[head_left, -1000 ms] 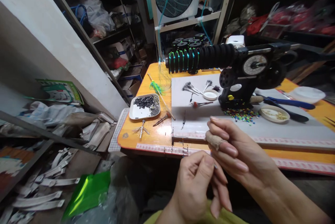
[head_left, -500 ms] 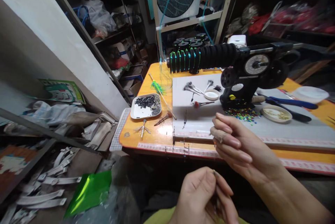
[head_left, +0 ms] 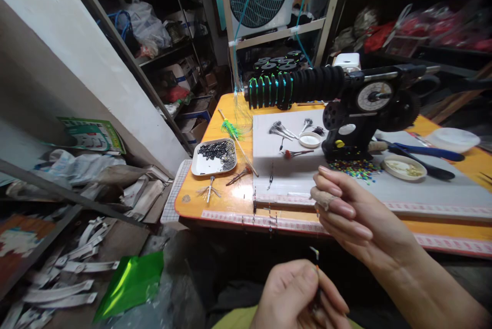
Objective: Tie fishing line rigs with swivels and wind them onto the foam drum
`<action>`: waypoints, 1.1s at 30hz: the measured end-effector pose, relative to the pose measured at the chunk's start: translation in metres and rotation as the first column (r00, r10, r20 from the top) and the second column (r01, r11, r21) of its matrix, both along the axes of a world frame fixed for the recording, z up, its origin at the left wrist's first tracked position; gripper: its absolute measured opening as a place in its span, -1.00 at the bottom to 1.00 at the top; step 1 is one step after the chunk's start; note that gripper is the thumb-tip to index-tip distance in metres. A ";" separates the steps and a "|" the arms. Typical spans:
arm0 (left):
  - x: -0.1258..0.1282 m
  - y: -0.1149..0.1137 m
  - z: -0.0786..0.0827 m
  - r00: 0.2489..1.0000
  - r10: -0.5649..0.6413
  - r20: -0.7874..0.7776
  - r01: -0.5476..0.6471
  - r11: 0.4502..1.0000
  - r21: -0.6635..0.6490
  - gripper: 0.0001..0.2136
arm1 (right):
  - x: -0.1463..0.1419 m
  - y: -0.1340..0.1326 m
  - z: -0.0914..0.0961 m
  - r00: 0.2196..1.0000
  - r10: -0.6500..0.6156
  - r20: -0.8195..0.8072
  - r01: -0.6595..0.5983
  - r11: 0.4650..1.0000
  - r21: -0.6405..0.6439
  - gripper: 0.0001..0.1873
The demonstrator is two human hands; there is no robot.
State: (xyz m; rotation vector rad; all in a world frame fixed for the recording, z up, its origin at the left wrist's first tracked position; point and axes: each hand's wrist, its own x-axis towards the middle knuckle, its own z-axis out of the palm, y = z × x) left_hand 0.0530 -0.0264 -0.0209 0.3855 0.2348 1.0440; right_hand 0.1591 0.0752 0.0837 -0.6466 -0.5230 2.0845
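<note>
just beyond right hand (head_left: 353, 208): colored beads (head_left: 355, 169)

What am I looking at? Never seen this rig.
No robot here: a person works bare-handed, and the camera worn on their head looks forward and down. The left hand pinches a thin little piece with an orange bit. The right hand has a wrap on one finger; whether it grips anything is unclear. On the orange table sit a white tray of small dark pieces and a pale board; on the board are a black device with a dial and loose coloured beads.
</note>
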 end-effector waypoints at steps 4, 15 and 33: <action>0.000 0.000 0.005 0.998 -0.014 -0.064 0.014 1.000 -0.008 -0.54 | 0.001 0.000 0.000 0.998 -0.011 0.059 0.009 0.999 0.043 -0.49; -0.015 -0.012 -0.050 0.990 0.093 -0.109 -0.082 0.992 0.101 -0.62 | 0.022 -0.034 -0.044 0.796 0.114 0.595 -0.332 0.903 0.272 -0.73; -0.005 -0.022 -0.030 0.945 0.326 0.009 -0.322 0.928 0.188 -0.79 | -0.003 -0.071 -0.062 0.932 0.133 0.337 -0.174 0.980 0.094 -0.67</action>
